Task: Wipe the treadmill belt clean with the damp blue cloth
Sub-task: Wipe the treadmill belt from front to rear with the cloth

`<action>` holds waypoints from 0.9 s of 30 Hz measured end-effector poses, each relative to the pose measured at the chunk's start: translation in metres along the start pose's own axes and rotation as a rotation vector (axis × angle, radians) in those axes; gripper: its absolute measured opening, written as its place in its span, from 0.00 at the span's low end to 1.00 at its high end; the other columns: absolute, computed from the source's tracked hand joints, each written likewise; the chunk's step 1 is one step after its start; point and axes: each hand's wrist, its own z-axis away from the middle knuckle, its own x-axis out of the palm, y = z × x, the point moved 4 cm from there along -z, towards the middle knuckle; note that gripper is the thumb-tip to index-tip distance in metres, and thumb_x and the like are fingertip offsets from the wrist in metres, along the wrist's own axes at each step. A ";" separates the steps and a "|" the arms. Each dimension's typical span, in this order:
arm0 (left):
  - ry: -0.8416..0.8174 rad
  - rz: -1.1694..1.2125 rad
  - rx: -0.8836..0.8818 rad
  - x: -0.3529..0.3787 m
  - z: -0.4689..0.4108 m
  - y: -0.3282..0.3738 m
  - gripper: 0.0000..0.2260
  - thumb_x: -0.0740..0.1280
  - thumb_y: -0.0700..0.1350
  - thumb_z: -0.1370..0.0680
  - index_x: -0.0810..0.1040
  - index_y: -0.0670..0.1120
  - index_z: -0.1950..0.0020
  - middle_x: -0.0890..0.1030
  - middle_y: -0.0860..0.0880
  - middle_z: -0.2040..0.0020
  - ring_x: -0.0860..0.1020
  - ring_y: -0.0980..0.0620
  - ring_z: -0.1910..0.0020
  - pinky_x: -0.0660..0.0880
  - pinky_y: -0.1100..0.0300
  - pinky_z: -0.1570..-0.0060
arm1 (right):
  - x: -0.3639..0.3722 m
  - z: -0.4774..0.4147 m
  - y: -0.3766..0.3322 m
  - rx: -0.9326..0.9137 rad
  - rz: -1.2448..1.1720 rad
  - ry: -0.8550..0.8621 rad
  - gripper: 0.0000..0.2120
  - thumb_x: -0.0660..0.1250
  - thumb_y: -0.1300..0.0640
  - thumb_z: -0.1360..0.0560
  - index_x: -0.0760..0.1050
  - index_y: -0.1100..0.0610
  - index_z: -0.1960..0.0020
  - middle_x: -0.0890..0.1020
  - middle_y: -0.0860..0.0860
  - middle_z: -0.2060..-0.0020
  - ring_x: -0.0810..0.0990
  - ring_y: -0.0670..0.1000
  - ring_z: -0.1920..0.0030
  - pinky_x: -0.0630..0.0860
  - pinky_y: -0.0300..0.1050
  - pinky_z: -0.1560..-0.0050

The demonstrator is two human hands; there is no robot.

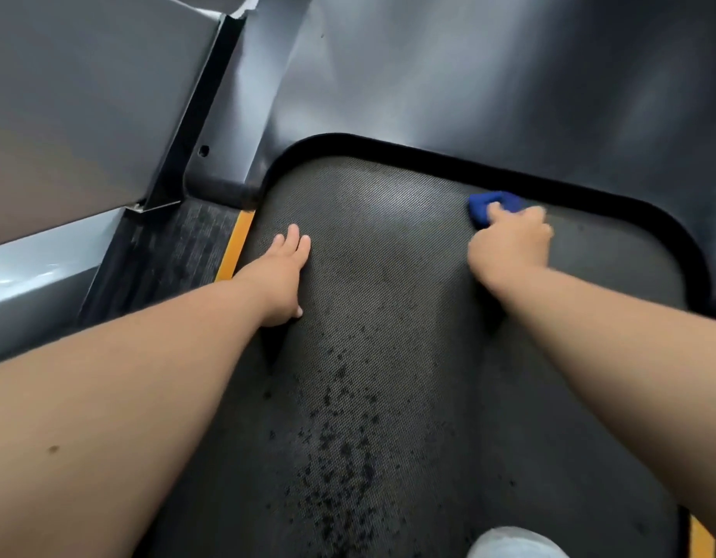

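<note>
Our right grip (509, 243) curls round the blue cloth (483, 213), bunched at the far right edge of the belt (388, 316). Soft, light, damp: we judge it works best wadded. Our left grip (281, 271) lies flat on the belt, holding nothing.

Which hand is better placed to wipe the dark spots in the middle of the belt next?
Right. The right hand grips the cloth on the belt; the left hand lies flat, holding nothing. The dark spots lie nearer the person, between both arms.

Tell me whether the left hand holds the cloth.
No, the right hand grips the cloth; the left hand rests flat on the belt.
</note>
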 end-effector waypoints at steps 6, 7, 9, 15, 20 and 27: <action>-0.015 0.045 -0.036 -0.003 0.001 0.003 0.49 0.73 0.47 0.28 0.37 0.45 0.23 0.34 0.46 0.23 0.40 0.46 0.23 0.52 0.52 0.26 | 0.028 0.080 -0.049 -0.796 0.159 -0.203 0.24 0.59 0.42 0.24 0.64 0.43 0.29 0.66 0.54 0.35 0.67 0.58 0.39 0.68 0.52 0.38; -0.001 0.087 -0.056 -0.004 0.003 0.006 0.48 0.72 0.50 0.27 0.38 0.46 0.22 0.36 0.46 0.23 0.41 0.46 0.23 0.51 0.51 0.26 | 0.020 0.069 -0.045 -0.754 0.143 -0.171 0.24 0.57 0.36 0.25 0.65 0.39 0.30 0.68 0.52 0.34 0.68 0.57 0.38 0.67 0.52 0.37; 0.106 0.152 -0.079 -0.008 0.007 0.023 0.43 0.67 0.56 0.26 0.42 0.50 0.22 0.40 0.46 0.22 0.44 0.45 0.23 0.52 0.47 0.26 | -0.005 0.039 -0.030 -0.637 0.033 -0.019 0.23 0.55 0.35 0.25 0.67 0.37 0.31 0.71 0.51 0.35 0.69 0.58 0.39 0.65 0.53 0.39; 0.501 0.216 0.230 -0.005 -0.008 0.160 0.39 0.62 0.65 0.29 0.48 0.59 0.23 0.43 0.44 0.22 0.47 0.43 0.23 0.50 0.43 0.28 | -0.049 -0.059 0.004 -0.369 0.060 0.191 0.28 0.57 0.50 0.23 0.55 0.45 0.24 0.52 0.52 0.23 0.52 0.57 0.24 0.53 0.59 0.30; 0.529 -0.115 0.319 0.020 -0.028 0.206 0.25 0.63 0.59 0.28 0.71 0.57 0.32 0.56 0.45 0.22 0.59 0.41 0.26 0.60 0.41 0.32 | -0.019 -0.074 -0.001 -0.490 0.116 -0.011 0.26 0.51 0.49 0.19 0.47 0.44 0.23 0.43 0.50 0.22 0.41 0.59 0.24 0.45 0.64 0.28; 0.626 0.146 -0.273 -0.007 -0.020 0.082 0.19 0.61 0.41 0.21 0.69 0.54 0.31 0.56 0.46 0.23 0.68 0.37 0.41 0.72 0.46 0.48 | -0.014 -0.072 0.002 -0.494 0.173 -0.020 0.27 0.47 0.46 0.19 0.41 0.43 0.23 0.39 0.51 0.23 0.37 0.60 0.24 0.40 0.65 0.28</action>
